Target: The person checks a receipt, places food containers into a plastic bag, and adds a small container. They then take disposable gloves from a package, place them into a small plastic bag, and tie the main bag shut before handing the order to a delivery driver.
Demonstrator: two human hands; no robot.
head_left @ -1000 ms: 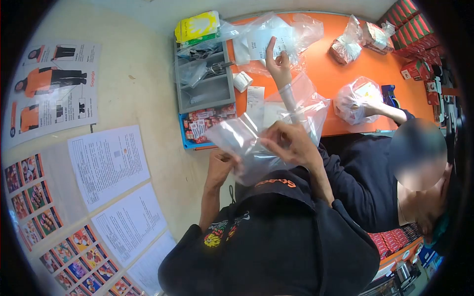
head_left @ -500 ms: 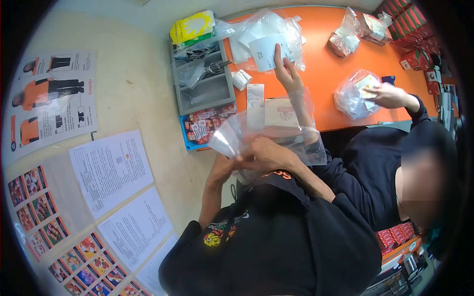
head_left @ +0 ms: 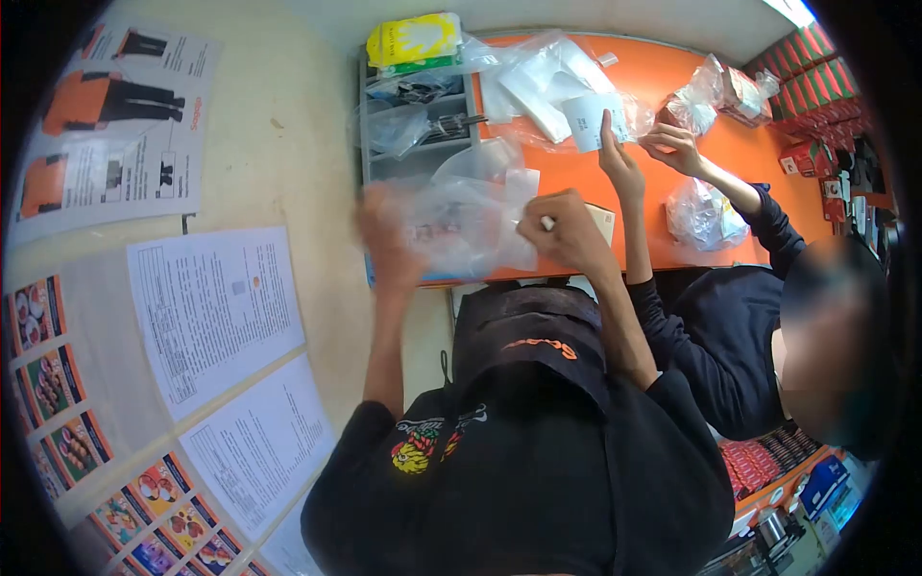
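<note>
From the head camera, looking down over a black cap and dark sweater, the person's two arms reach forward to the near edge of an orange desk (head_left: 663, 72). Between the two hands a clear plastic bag (head_left: 471, 216) is held up in the air, just above the desk's edge and in front of the grey tray (head_left: 418, 158) that stands at the desk's left end. The left hand (head_left: 389, 235) is blurred; it grips the bag's left side, but whether the fingers pinch or wrap the film cannot be told. The right hand (head_left: 562, 230) is curled, fingers pressed together on the bag's right edge, with a small white bit showing at the fingertips.

On top of the tray lies a yellow packet (head_left: 413, 38), and loose clear bags spill from the tray onto the desk beside it. To the right sits a co-worker in dark sleeves. One of that person's hands (head_left: 619, 158) holds a white slip of paper (head_left: 588, 120) upright; the other hand (head_left: 672, 144) rests on the desk near a filled clear bag (head_left: 701, 211). Red boxes (head_left: 807, 62) are stacked at the desk's far right. Printed sheets (head_left: 211, 312) and a poster (head_left: 115, 115) cover the wall on the left.
</note>
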